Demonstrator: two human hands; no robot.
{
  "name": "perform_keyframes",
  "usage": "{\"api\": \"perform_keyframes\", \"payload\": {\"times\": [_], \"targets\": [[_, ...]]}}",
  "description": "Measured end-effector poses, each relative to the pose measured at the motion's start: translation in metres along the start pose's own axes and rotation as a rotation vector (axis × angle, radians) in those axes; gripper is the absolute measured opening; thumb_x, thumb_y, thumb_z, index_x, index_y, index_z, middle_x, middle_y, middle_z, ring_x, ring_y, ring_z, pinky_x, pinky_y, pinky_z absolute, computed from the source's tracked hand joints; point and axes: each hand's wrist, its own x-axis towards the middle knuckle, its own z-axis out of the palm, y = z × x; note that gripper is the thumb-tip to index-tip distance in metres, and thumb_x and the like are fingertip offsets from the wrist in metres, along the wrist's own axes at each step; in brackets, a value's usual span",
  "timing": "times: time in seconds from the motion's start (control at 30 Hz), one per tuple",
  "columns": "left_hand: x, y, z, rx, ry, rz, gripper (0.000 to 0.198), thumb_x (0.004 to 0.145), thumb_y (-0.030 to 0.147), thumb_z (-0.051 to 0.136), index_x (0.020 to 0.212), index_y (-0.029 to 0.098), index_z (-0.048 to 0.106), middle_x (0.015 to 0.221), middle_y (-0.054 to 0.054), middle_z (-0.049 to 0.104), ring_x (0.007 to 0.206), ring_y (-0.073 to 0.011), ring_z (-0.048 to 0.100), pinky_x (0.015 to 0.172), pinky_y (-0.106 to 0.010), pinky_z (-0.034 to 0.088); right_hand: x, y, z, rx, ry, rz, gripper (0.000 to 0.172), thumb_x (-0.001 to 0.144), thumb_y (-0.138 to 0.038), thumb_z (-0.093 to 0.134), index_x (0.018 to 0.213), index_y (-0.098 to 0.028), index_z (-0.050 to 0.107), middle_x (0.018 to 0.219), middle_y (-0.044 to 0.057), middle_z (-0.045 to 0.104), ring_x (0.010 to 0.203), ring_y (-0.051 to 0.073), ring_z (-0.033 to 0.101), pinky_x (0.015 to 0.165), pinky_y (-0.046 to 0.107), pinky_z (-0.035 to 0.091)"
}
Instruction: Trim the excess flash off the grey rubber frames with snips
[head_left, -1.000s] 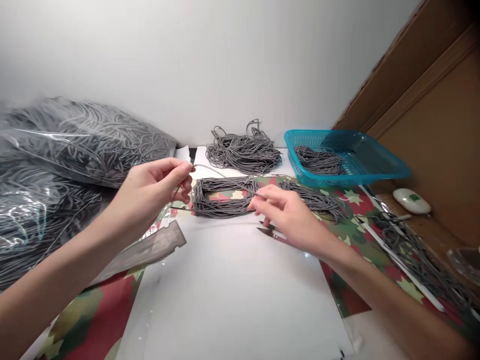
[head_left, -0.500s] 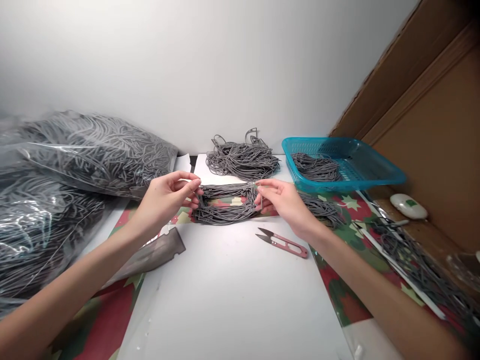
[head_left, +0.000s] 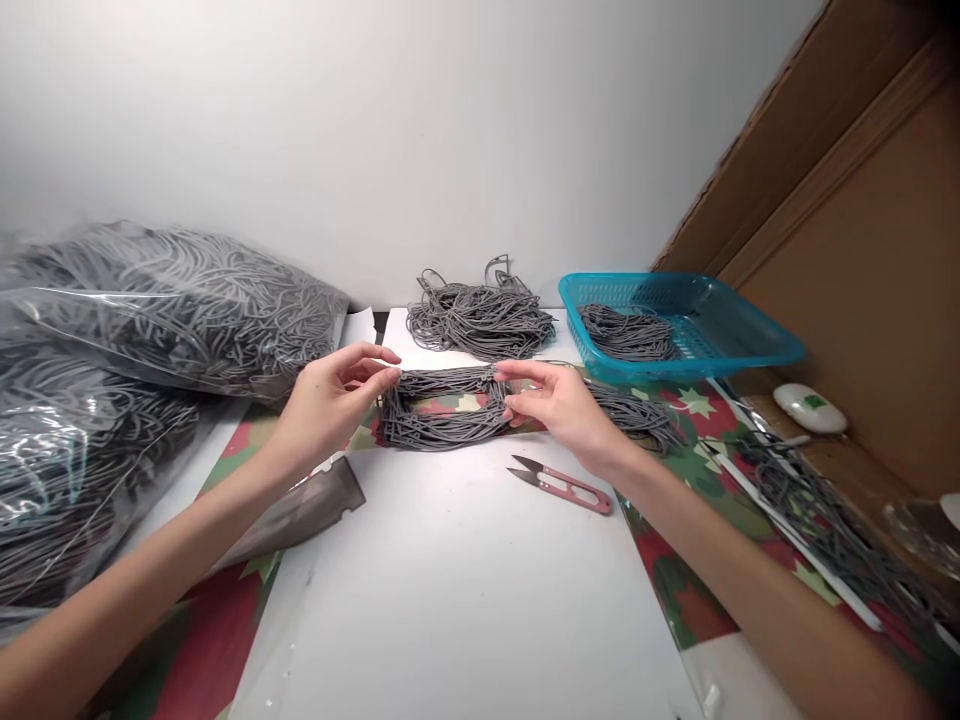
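Two stacked bands of thin grey rubbery strands (head_left: pixel 446 428) form a rough rectangle with an open middle, lying at the far edge of the white sheet. My left hand (head_left: pixel 341 398) is at the rectangle's left end, thumb tip by its upper left corner and index finger stretched out above. At the right end, my right hand (head_left: pixel 559 408) has its thumb and index finger apart, fingertips touching the strands. No strand shows pinched in either hand. Pink-handled thread snips (head_left: pixel 566 485) lie on the white sheet (head_left: pixel 450 590), blades pointing left.
Behind sits a loose heap of grey strands (head_left: pixel 480 320). A blue basket (head_left: pixel 750 355) at the right holds another bundle (head_left: pixel 630 332). Large clear bags of strands (head_left: pixel 195 310) fill the left. A white oval object (head_left: pixel 810 409) and loose strands (head_left: pixel 832 520) lie far right.
Both hands' pinched fingertips have come apart. My right hand has shifted slightly left, its fingers now against the right end of the strands. The whole view has moved a little.
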Motion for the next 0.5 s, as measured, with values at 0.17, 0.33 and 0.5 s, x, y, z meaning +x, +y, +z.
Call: {"api": "perform_keyframes", "payload": {"times": [0.17, 0.33, 0.5], "targets": [[-0.002, 0.003, 0.002, -0.054, -0.016, 0.044, 0.018, 0.072, 0.037, 0.067, 0.08, 0.022, 0.063, 0.08, -0.001, 0.066, 0.077, -0.0174, 0.062, 0.073, -0.027, 0.048, -0.001, 0.0, -0.001, -0.083, 0.026, -0.028, 0.018, 0.07, -0.011, 0.063, 0.087, -0.016, 0.064, 0.081, -0.002, 0.059, 0.057, 0.005, 0.055, 0.057, 0.02, 0.05], [-0.007, 0.009, 0.001, -0.135, -0.054, 0.047, 0.011, 0.078, 0.032, 0.062, 0.081, 0.021, 0.061, 0.079, 0.001, 0.061, 0.067, -0.0125, 0.058, 0.066, -0.025, 0.051, 0.0, 0.004, -0.004, -0.249, -0.009, -0.01, 0.011, 0.067, -0.009, 0.062, 0.074, -0.016, 0.064, 0.068, -0.003, 0.06, 0.047, 0.006, 0.051, 0.045, 0.02, 0.04], [-0.01, 0.011, 0.0, -0.188, -0.079, 0.03, 0.01, 0.079, 0.03, 0.061, 0.079, 0.02, 0.062, 0.077, 0.0, 0.062, 0.073, -0.0135, 0.061, 0.066, -0.024, 0.053, 0.001, 0.009, -0.007, -0.402, -0.003, -0.018, 0.016, 0.067, -0.006, 0.053, 0.069, -0.016, 0.065, 0.066, -0.001, 0.061, 0.047, 0.009, 0.052, 0.046, 0.023, 0.039]]}}
